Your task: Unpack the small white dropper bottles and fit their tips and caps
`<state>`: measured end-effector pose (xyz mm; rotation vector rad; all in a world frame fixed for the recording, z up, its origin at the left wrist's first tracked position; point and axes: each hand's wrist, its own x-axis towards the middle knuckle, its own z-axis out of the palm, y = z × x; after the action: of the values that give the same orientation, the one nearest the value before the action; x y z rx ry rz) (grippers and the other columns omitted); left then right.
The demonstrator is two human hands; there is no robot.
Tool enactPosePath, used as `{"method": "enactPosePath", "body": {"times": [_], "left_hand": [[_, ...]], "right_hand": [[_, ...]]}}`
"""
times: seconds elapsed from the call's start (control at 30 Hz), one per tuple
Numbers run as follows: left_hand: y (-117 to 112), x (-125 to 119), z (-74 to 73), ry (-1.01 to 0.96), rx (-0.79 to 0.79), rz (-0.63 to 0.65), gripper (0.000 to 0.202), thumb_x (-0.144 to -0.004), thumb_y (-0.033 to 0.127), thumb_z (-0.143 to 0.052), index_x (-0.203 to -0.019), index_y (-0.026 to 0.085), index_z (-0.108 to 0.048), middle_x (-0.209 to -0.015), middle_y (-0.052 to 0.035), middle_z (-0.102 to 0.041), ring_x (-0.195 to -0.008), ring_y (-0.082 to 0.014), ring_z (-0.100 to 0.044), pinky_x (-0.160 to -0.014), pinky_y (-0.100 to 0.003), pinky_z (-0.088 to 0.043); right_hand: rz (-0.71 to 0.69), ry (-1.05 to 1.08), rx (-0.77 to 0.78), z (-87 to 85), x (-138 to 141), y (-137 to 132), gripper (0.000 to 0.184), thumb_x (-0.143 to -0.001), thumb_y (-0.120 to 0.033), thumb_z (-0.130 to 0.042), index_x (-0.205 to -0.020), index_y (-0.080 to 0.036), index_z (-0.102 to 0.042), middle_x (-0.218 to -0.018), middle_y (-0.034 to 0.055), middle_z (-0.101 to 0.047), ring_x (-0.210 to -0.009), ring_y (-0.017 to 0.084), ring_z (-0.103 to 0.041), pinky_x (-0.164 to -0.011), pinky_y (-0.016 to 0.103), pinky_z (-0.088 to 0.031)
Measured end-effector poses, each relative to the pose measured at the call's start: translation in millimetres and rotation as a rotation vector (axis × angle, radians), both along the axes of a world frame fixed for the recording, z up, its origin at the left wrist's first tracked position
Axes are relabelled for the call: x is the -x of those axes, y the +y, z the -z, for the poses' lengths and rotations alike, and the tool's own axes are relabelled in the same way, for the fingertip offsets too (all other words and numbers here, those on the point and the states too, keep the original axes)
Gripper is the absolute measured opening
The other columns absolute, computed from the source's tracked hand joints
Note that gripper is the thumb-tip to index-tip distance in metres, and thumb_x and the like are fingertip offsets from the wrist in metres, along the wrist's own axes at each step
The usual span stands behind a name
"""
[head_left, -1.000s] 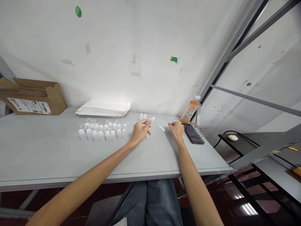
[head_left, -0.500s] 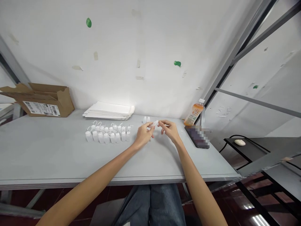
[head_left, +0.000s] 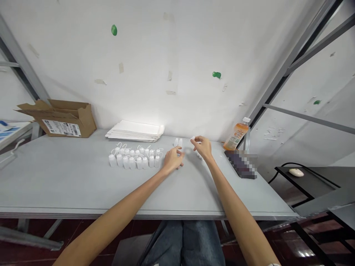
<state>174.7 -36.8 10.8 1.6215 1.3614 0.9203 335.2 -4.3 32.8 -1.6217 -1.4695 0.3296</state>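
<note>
Table: I'm working at a grey table (head_left: 69,181), with a cardboard box (head_left: 62,123) and a paper stack (head_left: 135,131) sitting behind.
Bottles: white plastic squeeze bottles (head_left: 133,162) are standing clustered left of my hands.
Left hand (head_left: 173,159): it's curling just beside them, near two small white upright pieces (head_left: 178,142); I cannot tell if it's holding anything.
Right hand (head_left: 203,147): my fingertips are pinching a small white piece (head_left: 192,138) lightly, keeping it steady.

Left hand (head_left: 173,159): palm down, fingers loosely curled. Right hand (head_left: 203,147): knuckles raised, thumb and forefinger drawn close. Bare left forearm (head_left: 122,197) and right forearm (head_left: 235,207): angled inward, hands just apart.
</note>
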Motion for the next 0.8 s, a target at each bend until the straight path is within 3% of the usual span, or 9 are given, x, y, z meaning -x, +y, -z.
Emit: {"method": "enactPosePath", "body": {"times": [0.2, 0.33, 0.47, 0.7, 0.8], "left_hand": [[12.5, 5.1, 6.2, 0.167, 0.008, -0.039, 0.027, -0.088, 0.028, -0.053, -0.111, 0.021, -0.067, -0.104, -0.0025, -0.074, -0.048, -0.0091, -0.061, -0.049, -0.023, -0.044], [13.6, 3.1, 5.9, 0.313, -0.083, -0.027, 0.021, -0.087, 0.027, -0.055, -0.100, 0.024, -0.072, -0.095, -0.0023, -0.076, -0.075, -0.0174, -0.070, -0.070, -0.027, -0.048], [12.6, 1.1, 4.7, 0.369, -0.116, -0.028, 0.020, -0.086, 0.027, -0.055, -0.097, 0.026, -0.073, -0.102, -0.0011, -0.075, -0.095, -0.0225, -0.068, -0.075, -0.029, -0.047], [9.1, -0.4, 4.2, 0.334, -0.169, -0.008, 0.020, -0.087, 0.026, -0.055, -0.096, 0.025, -0.072, -0.099, -0.0015, -0.075, -0.087, -0.0203, -0.066, -0.070, -0.028, -0.045], [8.0, 4.0, -5.2, 0.278, -0.338, -0.034, 0.018, -0.088, 0.025, -0.054, -0.090, 0.023, -0.072, -0.092, -0.0017, -0.074, -0.077, -0.0173, -0.064, -0.067, -0.026, -0.043]], "right_hand": [[0.042, -0.192, 0.155, 17.0, 13.5, 26.0, 0.019, -0.081, -0.030, -0.058, -0.091, -0.022, -0.072, -0.090, 0.0017, -0.076, -0.073, 0.017, -0.069, -0.075, 0.028, -0.045], [0.021, -0.191, 0.147, 27.3, 17.5, 30.9, 0.025, -0.080, -0.028, -0.059, -0.101, -0.023, -0.072, -0.101, 0.0022, -0.075, -0.084, 0.018, -0.069, -0.076, 0.028, -0.045], [0.014, -0.192, 0.165, 29.6, 18.4, 32.7, 0.028, -0.081, -0.028, -0.058, -0.106, -0.024, -0.071, -0.105, 0.0023, -0.074, -0.088, 0.019, -0.069, -0.077, 0.028, -0.046], [0.019, -0.169, 0.169, 27.7, 16.9, 27.7, 0.037, -0.078, -0.028, -0.062, -0.115, -0.026, -0.065, -0.108, -0.0003, -0.073, -0.078, 0.017, -0.068, -0.082, 0.031, -0.046], [0.053, -0.154, 0.101, 23.5, 15.3, 23.1, 0.040, -0.078, -0.032, -0.064, -0.117, -0.026, -0.064, -0.114, 0.0013, -0.071, -0.083, 0.020, -0.067, -0.084, 0.034, -0.046]]}}
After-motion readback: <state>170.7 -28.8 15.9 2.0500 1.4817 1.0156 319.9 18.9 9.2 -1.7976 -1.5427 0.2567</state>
